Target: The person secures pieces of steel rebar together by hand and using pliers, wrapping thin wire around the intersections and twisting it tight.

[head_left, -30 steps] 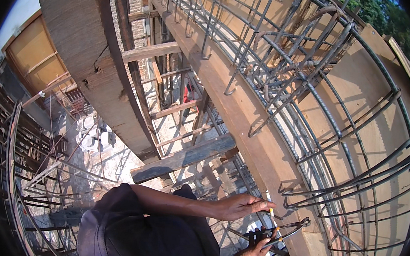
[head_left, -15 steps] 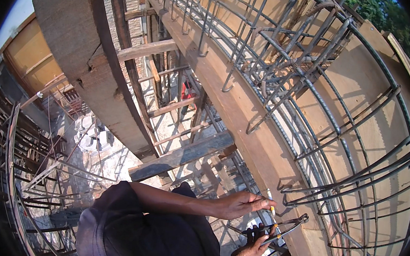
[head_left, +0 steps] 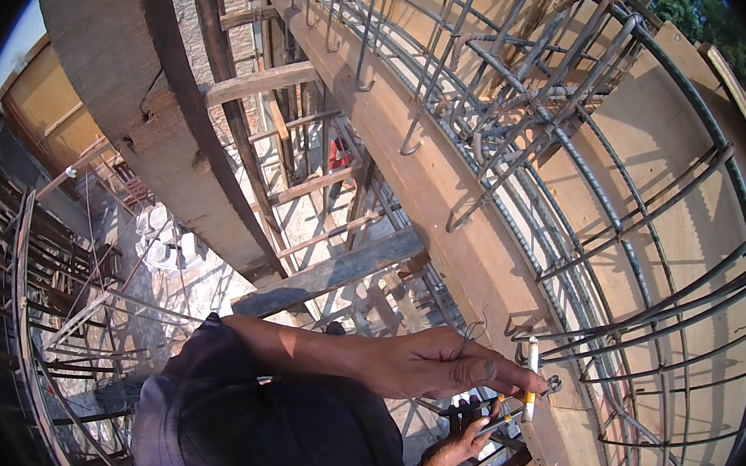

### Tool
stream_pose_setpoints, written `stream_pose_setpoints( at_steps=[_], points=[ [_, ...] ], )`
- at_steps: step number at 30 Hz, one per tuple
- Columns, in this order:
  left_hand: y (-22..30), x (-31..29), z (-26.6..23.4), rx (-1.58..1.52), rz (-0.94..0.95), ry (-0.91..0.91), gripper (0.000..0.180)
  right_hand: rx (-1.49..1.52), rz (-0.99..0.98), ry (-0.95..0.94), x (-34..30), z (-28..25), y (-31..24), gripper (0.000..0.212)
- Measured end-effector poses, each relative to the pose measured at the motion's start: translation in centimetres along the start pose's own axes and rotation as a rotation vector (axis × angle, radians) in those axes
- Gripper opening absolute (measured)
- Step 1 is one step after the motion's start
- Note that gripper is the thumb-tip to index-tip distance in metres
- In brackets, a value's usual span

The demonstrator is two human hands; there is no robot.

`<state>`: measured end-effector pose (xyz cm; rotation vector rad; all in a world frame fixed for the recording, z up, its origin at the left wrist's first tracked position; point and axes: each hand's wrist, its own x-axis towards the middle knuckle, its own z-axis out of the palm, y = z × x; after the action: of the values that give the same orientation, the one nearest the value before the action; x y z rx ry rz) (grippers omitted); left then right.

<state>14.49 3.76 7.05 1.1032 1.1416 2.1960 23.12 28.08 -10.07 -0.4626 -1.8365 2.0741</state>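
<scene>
The cage of bars runs along the right side of the beam, and some hooked ends come over it. Left of the beam is a wide board, well apart from it. The left hand reaches from the left over the beam's lower part, its fingers narrow, pinching a cigarette. Below it, just left of the beam, the right hand has fingers bent around the handles of the pincers; how tight, I cannot tell. The pincers point to the beam, probably so that their head can reach over it; touching or not is unclear. The cigarette is held upright above the beam, perhaps to keep its ends away from the skin. A thin wire curls at the beam's left edge, beside the left hand.
</scene>
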Motion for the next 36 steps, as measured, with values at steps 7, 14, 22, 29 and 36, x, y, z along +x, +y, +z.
stream_pose_setpoints(
  at_steps=[7, 14, 22, 29, 36],
  points=[
    [2.7, -1.7, 1.6, -0.249, 0.092, -0.066, 0.066, 0.021, 0.019, 0.006, -0.1, -0.8, 1.3, 0.054],
    [2.2, -1.5, 1.0, -0.256, 0.289, -0.257, 0.061, 0.036, 0.002, -0.002, -0.3, 0.7, 0.7, 0.058],
    [2.1, -1.3, 0.9, -0.271, 0.320, -0.365, 0.060, -0.026, 0.029, -0.028, -0.4, 0.2, 0.2, 0.061],
    [3.3, -1.3, 0.8, -0.190, 0.272, -0.409, 0.061, -0.045, 0.031, -0.005, -0.5, -0.1, 1.5, 0.063],
    [3.1, -1.9, -3.9, 0.164, 0.044, 0.509, 0.063, -0.010, 0.033, 0.023, -0.8, 1.4, 0.3, 0.064]
  ],
)
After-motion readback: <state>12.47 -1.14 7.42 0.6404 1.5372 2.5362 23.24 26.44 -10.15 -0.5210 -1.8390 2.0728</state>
